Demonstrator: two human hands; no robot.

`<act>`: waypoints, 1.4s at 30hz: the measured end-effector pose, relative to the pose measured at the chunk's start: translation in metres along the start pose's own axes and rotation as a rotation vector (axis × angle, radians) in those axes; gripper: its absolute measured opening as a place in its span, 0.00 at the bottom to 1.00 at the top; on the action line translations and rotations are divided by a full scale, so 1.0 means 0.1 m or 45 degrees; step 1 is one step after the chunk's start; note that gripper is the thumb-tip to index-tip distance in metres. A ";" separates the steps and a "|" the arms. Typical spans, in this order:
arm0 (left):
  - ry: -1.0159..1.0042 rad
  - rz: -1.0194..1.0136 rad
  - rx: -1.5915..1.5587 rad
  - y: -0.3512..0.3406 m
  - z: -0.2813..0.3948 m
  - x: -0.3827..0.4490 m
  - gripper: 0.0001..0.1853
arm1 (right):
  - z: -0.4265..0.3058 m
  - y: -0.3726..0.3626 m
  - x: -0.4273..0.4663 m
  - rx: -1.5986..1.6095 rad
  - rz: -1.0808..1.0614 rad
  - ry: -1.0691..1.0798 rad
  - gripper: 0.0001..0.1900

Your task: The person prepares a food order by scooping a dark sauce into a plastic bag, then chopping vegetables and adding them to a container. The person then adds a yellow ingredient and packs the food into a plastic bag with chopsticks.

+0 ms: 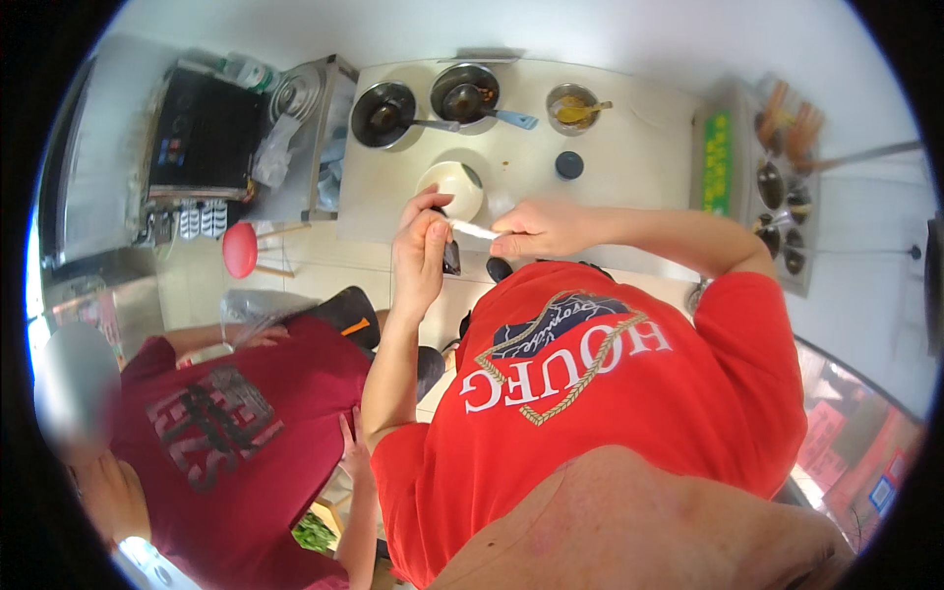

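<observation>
A thin, twisted white strip point(472, 229) stretches between my two hands; its material is unclear. My left hand point(422, 254) grips one end between thumb and fingers, and my right hand point(542, 228) pinches the other. Dark shapes show beside my left hand's fingers and below its thumb; I cannot tell whether they are held. Just beyond the hands, a cream bowl point(446, 184) with a dark patch inside its rim stands near the counter's front edge. A small round dark lid or container point(569, 166) lies to its right.
On the white counter point(641, 162) stand two metal pots point(369, 136) point(442, 81) with ladles and a metal bowl point(560, 125) with a yellow spoon. At right is a rack of utensil containers point(800, 206). A person in dark red point(310, 398) is close at left, near a red stool point(240, 251).
</observation>
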State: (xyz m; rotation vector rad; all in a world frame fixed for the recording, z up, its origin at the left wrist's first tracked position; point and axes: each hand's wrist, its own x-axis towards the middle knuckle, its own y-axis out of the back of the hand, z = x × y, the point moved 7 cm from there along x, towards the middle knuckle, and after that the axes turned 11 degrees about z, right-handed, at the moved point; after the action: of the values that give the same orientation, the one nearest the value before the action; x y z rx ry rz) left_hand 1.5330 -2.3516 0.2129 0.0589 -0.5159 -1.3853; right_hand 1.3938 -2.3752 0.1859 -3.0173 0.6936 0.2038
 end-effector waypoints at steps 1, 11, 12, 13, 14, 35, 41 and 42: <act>-0.135 0.031 0.111 -0.01 0.03 -0.01 0.09 | 0.07 -0.12 -0.06 0.502 -0.166 -0.257 0.18; -0.059 -0.071 -0.060 -0.34 0.84 0.55 0.05 | -0.46 -0.68 -0.27 1.593 -0.787 0.129 0.21; 0.016 -0.119 -0.267 -0.43 0.90 0.51 0.05 | -0.43 -0.72 -0.23 1.602 -0.852 0.182 0.20; 0.089 -0.166 -0.475 -0.49 0.97 0.48 0.05 | -0.41 -0.73 -0.22 1.612 -0.918 0.233 0.20; 0.077 -0.227 -0.466 -0.50 1.07 0.46 0.06 | -0.31 -0.59 -0.11 1.601 -0.646 0.264 0.17; 0.845 0.777 -1.085 -0.64 -1.17 -0.18 0.08 | 0.05 0.23 0.62 -1.016 0.946 0.500 0.10; 0.831 0.611 -1.017 -1.16 -1.22 -0.18 0.08 | 0.24 0.48 0.12 -0.900 1.063 0.425 0.12; 0.847 0.512 -1.134 -1.31 -1.17 -0.16 0.05 | 0.31 0.55 0.04 -0.938 1.075 0.397 0.12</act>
State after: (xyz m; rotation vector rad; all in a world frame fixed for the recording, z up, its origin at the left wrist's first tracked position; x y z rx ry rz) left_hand 1.4560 -2.3933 0.0596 -0.2866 0.6318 -1.0110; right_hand 1.3693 -2.4245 0.1546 -3.1395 2.3539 -0.0111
